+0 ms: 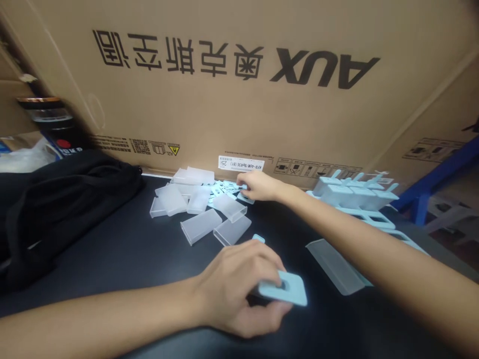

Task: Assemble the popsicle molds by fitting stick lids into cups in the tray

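My left hand [243, 286] is closed around a light-blue flat plate with a dark slot [295, 289]; the fingers hide part of it. A rounded light-blue tip [258, 238] shows just behind the knuckles. Farther off, my right hand [258, 185] pinches a small light-blue piece at the right edge of a pile of small light-blue plastic parts [220, 190]. What kind of piece it is, I cannot make out. Several frosted clear flat sleeves [202, 225] lie loosely around the pile, on its left and front.
At the right stand light-blue popsicle moulds with upright sticks [350, 192], beside light-blue frames [377, 219]. A frosted sleeve [337, 267] lies below my right forearm. A big cardboard box [224, 109] walls off the back. Black cloth [67, 209] and a dark canister [56, 124] are at left.
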